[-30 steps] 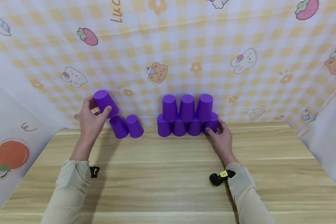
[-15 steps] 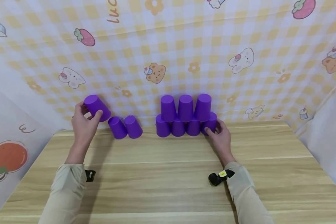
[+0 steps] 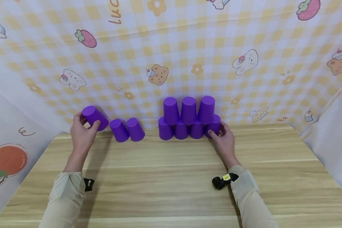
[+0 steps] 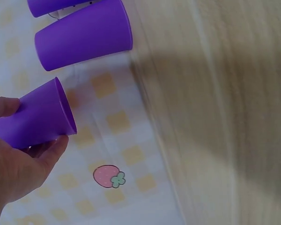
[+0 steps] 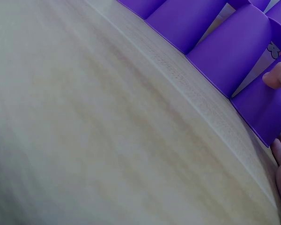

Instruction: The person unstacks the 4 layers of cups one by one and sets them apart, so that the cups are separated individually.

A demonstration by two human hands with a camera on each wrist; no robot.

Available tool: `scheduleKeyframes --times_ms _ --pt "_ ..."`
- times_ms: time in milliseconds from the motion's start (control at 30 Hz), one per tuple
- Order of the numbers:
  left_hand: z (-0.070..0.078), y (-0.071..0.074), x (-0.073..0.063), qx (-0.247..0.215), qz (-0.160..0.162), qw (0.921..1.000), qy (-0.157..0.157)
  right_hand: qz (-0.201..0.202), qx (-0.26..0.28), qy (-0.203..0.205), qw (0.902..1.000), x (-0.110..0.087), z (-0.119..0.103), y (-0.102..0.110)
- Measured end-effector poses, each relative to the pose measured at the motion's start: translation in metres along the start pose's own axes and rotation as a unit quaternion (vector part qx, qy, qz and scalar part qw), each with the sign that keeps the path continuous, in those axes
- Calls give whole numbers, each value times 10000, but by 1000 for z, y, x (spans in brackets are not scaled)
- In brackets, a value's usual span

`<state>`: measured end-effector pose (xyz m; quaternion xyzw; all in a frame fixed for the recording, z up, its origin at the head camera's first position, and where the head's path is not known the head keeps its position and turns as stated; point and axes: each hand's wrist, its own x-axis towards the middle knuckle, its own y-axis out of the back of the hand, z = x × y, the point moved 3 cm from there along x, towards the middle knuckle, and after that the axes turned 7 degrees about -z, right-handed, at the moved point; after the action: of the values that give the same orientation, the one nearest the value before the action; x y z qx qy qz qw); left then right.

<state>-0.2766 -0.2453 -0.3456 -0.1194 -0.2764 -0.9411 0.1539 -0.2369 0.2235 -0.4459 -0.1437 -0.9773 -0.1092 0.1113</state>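
My left hand (image 3: 82, 134) grips a tilted, upside-down purple cup (image 3: 95, 118) at the table's back left. In the left wrist view that cup (image 4: 40, 115) hangs above the table, its rim apart from the wood, thumb and fingers on opposite sides. Just right of it, two upside-down purple cups (image 3: 119, 130) stand side by side. Farther right, several upside-down cups form a bottom row (image 3: 181, 130), with three more cups (image 3: 188, 110) on top. My right hand (image 3: 225, 139) holds the rightmost bottom cup (image 3: 213, 125), thumb in front; the right wrist view shows this cup (image 5: 267, 105) standing on the table.
The wooden table (image 3: 159, 183) ends at a wall covered with a checked, cartoon-printed cloth (image 3: 125, 57) right behind the cups. White cloth sides (image 3: 327, 136) flank the table. A black wrist device (image 3: 223, 181) sits at the right sleeve.
My left hand has carried its cup left and downward, away from the pair of cups. The right hand keeps its hold on the bottom-row cup, and the stacked cups stay put.
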Motion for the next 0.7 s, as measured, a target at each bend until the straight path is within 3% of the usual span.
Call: scheduleKeyframes --times_ms 167,700 --pt "-11 0 -1 120 -136 9998 50 -29 11 -37 10000 0 0 0" --pt "-38 -7 -6 579 -1199 9907 294 -23 -6 -41 10000 -1 -1 0"
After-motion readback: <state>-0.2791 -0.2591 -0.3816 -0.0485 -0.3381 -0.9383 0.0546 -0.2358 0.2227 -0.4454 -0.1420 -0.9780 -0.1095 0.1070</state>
